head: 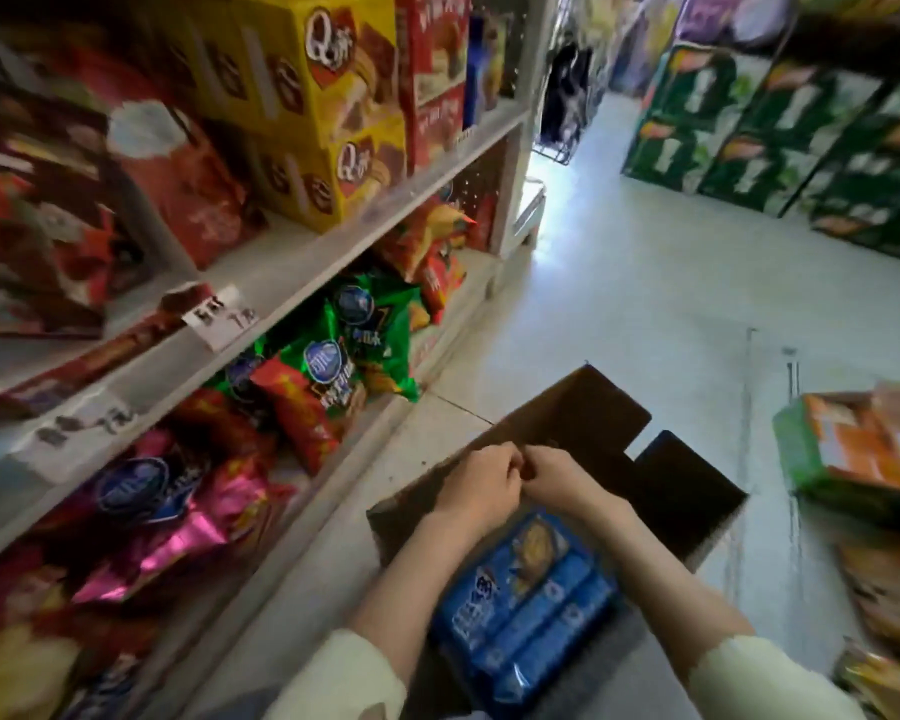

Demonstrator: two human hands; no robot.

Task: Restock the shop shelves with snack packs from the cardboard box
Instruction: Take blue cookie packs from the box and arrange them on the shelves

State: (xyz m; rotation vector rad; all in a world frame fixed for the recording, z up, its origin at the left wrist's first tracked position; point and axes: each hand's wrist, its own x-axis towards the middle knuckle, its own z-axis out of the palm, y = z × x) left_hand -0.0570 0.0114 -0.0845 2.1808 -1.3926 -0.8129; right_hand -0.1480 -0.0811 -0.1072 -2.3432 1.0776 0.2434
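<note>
Blue pack (531,610) lies in the box (583,413), under both wrists. Left hand (481,485) and right hand (554,478) meet above it, fingers curled; what they pinch I cannot tell.

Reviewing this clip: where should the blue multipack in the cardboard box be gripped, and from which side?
Probably across its long edges, coming from above. The blue multipack lies flat, face up in the open cardboard box, whose walls block its sides. Both hands are over its far end.
</note>
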